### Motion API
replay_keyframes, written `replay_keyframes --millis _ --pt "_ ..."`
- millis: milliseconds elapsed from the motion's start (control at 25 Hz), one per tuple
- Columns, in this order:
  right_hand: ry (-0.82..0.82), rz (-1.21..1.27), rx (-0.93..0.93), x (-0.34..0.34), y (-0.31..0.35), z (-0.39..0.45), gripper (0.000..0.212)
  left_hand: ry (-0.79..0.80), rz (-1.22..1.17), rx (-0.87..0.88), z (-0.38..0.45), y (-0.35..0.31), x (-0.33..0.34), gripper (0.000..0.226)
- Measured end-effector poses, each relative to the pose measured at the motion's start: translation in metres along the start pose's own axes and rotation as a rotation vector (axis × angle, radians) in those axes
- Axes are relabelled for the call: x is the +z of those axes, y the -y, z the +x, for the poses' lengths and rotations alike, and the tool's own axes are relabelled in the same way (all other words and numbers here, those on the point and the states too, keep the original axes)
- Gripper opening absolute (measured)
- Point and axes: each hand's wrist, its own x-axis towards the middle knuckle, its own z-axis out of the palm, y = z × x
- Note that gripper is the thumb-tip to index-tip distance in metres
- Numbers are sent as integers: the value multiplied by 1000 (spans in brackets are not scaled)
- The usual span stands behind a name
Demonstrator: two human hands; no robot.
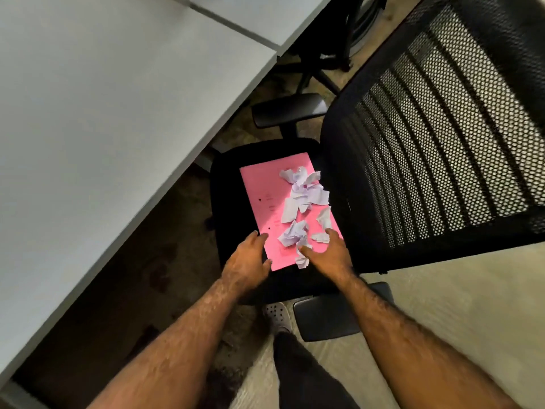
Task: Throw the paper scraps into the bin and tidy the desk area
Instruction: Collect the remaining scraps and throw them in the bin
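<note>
Grey desk (97, 119) fills the left side, its long edge running diagonally from lower left to upper right. Dark floor under it.

Left hand (249, 261): forearm comes in from bottom centre-left, extended forward and down. Palm down, fingers spread loosely, fingertips touching the near-left edge of the pink sheet (265, 199). Thumb sits by the sheet's near corner. Not clenched, nothing lifted; looks like it's resting on the sheet's edge, can't tell if it pinches it.

Pink sheet lies flat on the black chair seat (224, 184), tilted relative to the seat, far corner toward the backrest. Two small punch holes along its left edge.

Paper scraps (303, 196): crumpled white-lilac pieces piled on the right half of the sheet, from far-right corner down to the near-right edge. One scrap hangs at the near edge, just by the right thumb.

Right hand (327, 252): forearm from bottom right, reaching forward. Palm down, fingers open and curled slightly over the near-right edge of the sheet, touching the nearest scraps. Whether it grasps a scrap, can't tell.

Mesh backrest (442, 128) stands to the right of the seat. Armrests: one at the far edge (289, 113), one near (333, 317). A perforated grey shoe (277, 315) shows below the seat.
</note>
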Motion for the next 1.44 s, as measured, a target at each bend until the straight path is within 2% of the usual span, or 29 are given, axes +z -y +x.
replay_keyframes --millis 160,320,520,720,960,1120,1320,1440 --pt "33 11 156 16 -19 46 118 69 96 35 69 4 1 85" --pt "132 -79 266 55 -23 76 135 153 325 56 135 3 2 115" --pt "61 -47 297 84 -20 97 147 198 538 240 208 -26 2 143" --pt "-31 -45 357 74 -26 121 158 256 753 409 258 -46 18 149" --pt "12 -174 310 64 -22 143 159 364 823 405 283 -42 38 138" --pt "54 -197 263 70 -9 154 139 314 831 446 280 -35 38 121" --pt "-97 -62 167 74 -1 157 74 229 687 514 268 -15 34 85" --pt "-150 -12 115 76 -4 159 51 201 540 564 260 -4 38 55"
